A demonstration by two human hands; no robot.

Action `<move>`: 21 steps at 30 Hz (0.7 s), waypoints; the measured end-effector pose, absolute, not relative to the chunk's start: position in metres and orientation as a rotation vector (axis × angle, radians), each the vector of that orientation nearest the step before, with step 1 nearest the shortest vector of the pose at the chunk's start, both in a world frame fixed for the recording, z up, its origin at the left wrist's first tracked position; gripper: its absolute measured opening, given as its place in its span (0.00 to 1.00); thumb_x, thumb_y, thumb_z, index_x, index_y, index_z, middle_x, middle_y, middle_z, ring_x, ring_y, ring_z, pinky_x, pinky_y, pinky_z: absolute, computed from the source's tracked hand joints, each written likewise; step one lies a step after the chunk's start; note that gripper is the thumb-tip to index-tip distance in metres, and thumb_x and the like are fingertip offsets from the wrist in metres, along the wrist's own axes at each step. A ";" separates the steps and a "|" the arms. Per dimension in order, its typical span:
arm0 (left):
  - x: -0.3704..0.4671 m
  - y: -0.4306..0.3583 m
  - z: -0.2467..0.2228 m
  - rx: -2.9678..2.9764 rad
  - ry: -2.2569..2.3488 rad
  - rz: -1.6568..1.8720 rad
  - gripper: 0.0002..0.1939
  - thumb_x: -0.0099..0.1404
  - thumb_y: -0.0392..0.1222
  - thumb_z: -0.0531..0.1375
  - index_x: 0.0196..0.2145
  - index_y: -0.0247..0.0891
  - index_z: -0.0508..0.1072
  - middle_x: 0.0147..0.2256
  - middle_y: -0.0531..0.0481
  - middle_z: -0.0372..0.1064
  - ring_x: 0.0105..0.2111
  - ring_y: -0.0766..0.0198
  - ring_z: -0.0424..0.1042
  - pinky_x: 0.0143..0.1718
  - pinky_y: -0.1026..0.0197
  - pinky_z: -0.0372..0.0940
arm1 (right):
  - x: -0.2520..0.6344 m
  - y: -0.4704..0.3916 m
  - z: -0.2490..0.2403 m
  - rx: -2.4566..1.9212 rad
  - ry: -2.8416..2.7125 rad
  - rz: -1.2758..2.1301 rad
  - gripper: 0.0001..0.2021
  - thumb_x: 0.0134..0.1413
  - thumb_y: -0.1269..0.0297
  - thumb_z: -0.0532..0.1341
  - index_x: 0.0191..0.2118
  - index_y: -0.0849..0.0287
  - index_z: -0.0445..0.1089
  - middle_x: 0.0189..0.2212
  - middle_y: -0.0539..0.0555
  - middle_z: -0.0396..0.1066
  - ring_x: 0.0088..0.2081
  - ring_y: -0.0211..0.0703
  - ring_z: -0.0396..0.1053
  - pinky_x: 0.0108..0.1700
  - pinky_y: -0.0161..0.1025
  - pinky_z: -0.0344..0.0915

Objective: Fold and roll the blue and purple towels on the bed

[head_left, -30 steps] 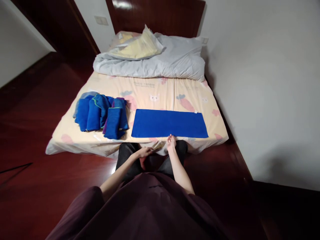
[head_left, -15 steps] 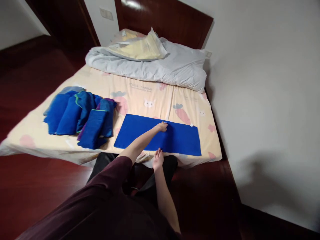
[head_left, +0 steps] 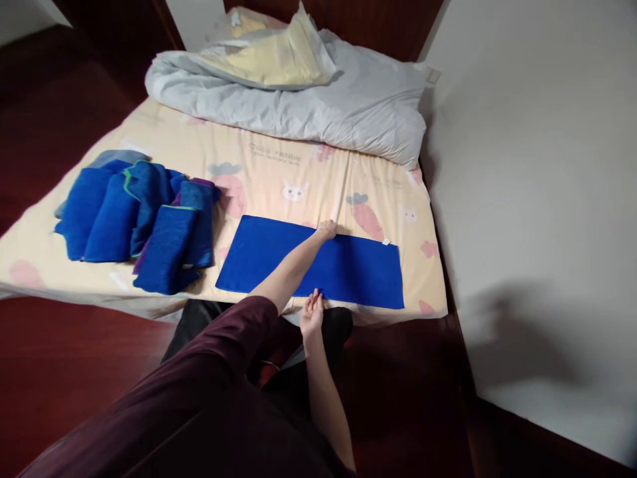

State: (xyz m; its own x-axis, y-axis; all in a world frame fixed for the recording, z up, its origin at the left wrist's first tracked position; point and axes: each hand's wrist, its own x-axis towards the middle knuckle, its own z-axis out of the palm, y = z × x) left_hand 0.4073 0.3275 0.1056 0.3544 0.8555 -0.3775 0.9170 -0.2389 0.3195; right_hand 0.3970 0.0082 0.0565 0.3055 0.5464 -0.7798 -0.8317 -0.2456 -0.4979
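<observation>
A blue towel (head_left: 269, 255) lies flat and lengthwise along the near edge of the bed, a small white tag on its far right side. My left hand (head_left: 327, 229) reaches across it, fingers closed on the middle of its far edge. At the near edge, my right hand (head_left: 311, 317) is turned palm up, with its fingertips closed at the towel's border. To the left rests a pile of blue towels (head_left: 112, 212), some with green trim and one purple. A folded blue towel (head_left: 166, 245) sits at the front of that pile.
The bed (head_left: 269, 179) has a cream sheet with carrot and rabbit prints. A rolled white quilt (head_left: 363, 109) and a pale yellow pillow (head_left: 279, 60) lie at its head. A white wall (head_left: 537, 166) stands close on the right.
My left hand has moved from over the towel to its far edge and closed there. My right hand has closed at the near edge. The view has tilted down slightly.
</observation>
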 end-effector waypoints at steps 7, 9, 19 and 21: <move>0.405 0.323 0.110 2.100 1.559 -0.169 0.25 0.69 0.41 0.63 0.62 0.32 0.75 0.59 0.29 0.70 0.61 0.42 0.71 0.63 0.48 0.68 | 0.396 0.010 0.056 -1.279 0.277 1.331 0.08 0.69 0.59 0.61 0.47 0.49 0.77 0.60 0.49 0.77 0.63 0.38 0.73 0.57 0.38 0.77; 0.405 0.321 0.109 2.096 1.559 -0.152 0.26 0.69 0.42 0.64 0.62 0.33 0.75 0.60 0.30 0.70 0.61 0.41 0.71 0.64 0.48 0.68 | 0.397 0.010 0.056 -1.292 0.261 1.341 0.08 0.69 0.59 0.61 0.48 0.48 0.76 0.61 0.48 0.77 0.63 0.38 0.73 0.59 0.40 0.77; 0.405 0.329 0.104 2.027 1.584 -0.161 0.27 0.68 0.40 0.64 0.64 0.32 0.73 0.61 0.29 0.69 0.63 0.42 0.68 0.65 0.49 0.65 | 0.399 0.009 0.056 -1.261 0.300 1.363 0.10 0.73 0.60 0.59 0.51 0.49 0.77 0.65 0.48 0.74 0.65 0.38 0.72 0.62 0.40 0.75; 0.404 0.332 0.105 2.009 1.585 -0.162 0.27 0.68 0.40 0.63 0.63 0.32 0.74 0.62 0.29 0.69 0.63 0.42 0.68 0.65 0.48 0.65 | 0.399 0.008 0.059 -1.263 0.294 1.364 0.11 0.74 0.60 0.58 0.53 0.51 0.77 0.66 0.50 0.72 0.65 0.37 0.71 0.61 0.38 0.75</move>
